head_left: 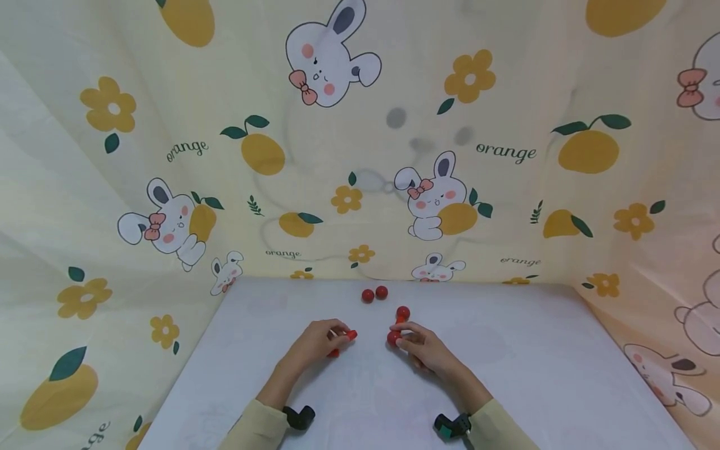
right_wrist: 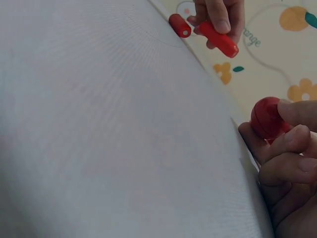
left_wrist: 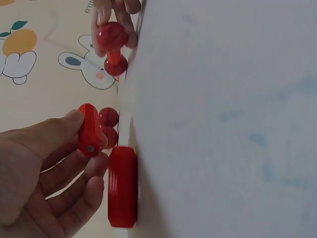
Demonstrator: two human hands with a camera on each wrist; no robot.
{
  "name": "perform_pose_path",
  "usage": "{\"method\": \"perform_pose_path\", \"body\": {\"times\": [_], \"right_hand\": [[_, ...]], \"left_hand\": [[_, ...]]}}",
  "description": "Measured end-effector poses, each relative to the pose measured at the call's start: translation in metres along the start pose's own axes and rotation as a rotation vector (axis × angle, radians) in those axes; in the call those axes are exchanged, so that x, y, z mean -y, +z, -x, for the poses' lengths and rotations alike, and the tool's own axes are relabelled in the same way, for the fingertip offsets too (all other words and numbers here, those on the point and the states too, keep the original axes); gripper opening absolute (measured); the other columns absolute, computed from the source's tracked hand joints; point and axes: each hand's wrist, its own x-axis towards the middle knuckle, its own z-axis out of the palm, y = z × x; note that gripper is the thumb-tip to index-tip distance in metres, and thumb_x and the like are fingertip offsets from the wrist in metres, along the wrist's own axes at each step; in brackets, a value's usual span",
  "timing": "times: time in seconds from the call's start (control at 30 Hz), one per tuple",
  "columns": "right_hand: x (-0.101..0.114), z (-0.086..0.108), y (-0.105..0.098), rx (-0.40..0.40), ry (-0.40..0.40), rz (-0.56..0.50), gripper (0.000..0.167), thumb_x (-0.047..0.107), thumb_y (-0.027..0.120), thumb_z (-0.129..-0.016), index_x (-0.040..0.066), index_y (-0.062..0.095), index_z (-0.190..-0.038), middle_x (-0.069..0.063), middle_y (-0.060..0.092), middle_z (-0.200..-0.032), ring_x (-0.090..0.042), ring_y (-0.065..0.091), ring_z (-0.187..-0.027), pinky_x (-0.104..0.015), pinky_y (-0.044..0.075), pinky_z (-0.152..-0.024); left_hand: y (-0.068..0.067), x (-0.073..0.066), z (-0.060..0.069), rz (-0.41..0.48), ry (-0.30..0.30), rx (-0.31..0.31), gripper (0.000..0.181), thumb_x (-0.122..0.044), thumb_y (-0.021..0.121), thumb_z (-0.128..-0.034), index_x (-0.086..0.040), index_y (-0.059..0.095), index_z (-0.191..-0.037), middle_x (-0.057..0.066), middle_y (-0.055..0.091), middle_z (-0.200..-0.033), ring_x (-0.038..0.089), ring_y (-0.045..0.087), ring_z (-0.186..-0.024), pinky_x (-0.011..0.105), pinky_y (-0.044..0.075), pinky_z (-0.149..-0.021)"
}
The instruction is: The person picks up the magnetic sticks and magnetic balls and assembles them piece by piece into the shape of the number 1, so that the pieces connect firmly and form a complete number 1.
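The left hand (head_left: pixel 328 337) pinches 1 red rod (left_wrist: pixel 89 130) between thumb and fingers; a grey disc shows at the rod's end. A 2nd rod (left_wrist: pixel 123 187) lies on the table (head_left: pixel 534 362), just beside this hand. The right hand (head_left: pixel 424 349) grips the near ball of a red dumbbell (left_wrist: pixel 114 57): 2 balls, 1 connecting bar. Beyond it, 2 loose balls (head_left: pixel 368 296) sit side by side near the table's far edge.
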Motion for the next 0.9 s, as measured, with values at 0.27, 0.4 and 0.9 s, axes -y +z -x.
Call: {"method": "perform_pose_path", "body": {"times": [0.27,0.4,0.9], "right_hand": [[-0.001,-0.001,0.0,0.001,0.021,-0.014,0.042,0.028,0.069,-0.107,0.02,0.061,-0.147,-0.014,0.071,-0.116,-0.018,0.047,-0.054,-0.023,0.038,-0.05],[-0.001,-0.003,-0.001,-0.002,0.031,-0.014,0.041,0.029,0.07,-0.106,0.023,0.063,-0.146,-0.012,0.07,-0.107,-0.017,0.047,-0.053,-0.022,0.038,-0.05],[-0.003,-0.003,-0.001,-0.015,0.023,0.023,0.041,0.031,0.069,-0.107,0.022,0.062,-0.146,-0.01,0.073,-0.109,-0.016,0.048,-0.053,-0.022,0.039,-0.049]], "left_hand": [[0.008,-0.01,0.001,0.03,0.031,0.024,0.023,-0.021,0.079,-0.0999,-0.016,0.078,-0.122,-0.002,0.073,-0.107,0.015,0.063,-0.091,0.029,0.059,-0.074],[0.01,-0.013,0.0,0.017,0.065,0.026,0.023,-0.019,0.078,-0.1002,-0.016,0.078,-0.123,-0.002,0.074,-0.11,0.014,0.063,-0.094,0.032,0.058,-0.083],[0.027,-0.024,0.003,0.087,0.136,0.102,0.022,-0.016,0.079,-0.0987,-0.018,0.076,-0.12,-0.006,0.072,-0.108,0.011,0.063,-0.092,0.027,0.057,-0.083]]}}
